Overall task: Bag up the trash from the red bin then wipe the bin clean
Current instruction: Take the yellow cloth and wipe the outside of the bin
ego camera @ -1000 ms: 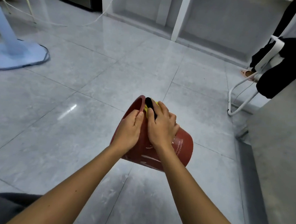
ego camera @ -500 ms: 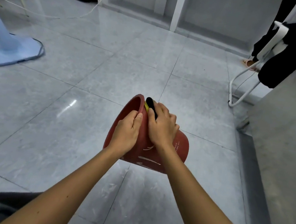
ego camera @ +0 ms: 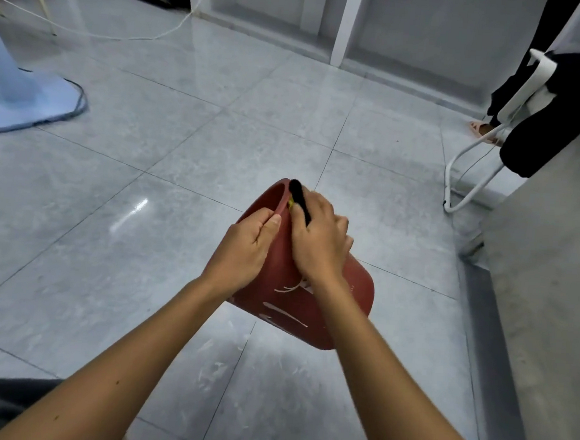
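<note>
Glossy grey floor tiles (ego camera: 190,151) lie under the tilted red bin (ego camera: 331,291), left hand (ego camera: 245,251) gripping its rim, right hand (ego camera: 318,239) clutching a black-and-yellow cloth (ego camera: 298,199).

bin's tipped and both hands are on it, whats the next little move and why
Probably draw the right hand and its black-and-yellow scrubber along the red bin wall toward the base. The left hand pinches the rim, holding the bin tipped off the floor, and pale streaks show on the wall below the right wrist, so that patch likely needs wiping.
</note>
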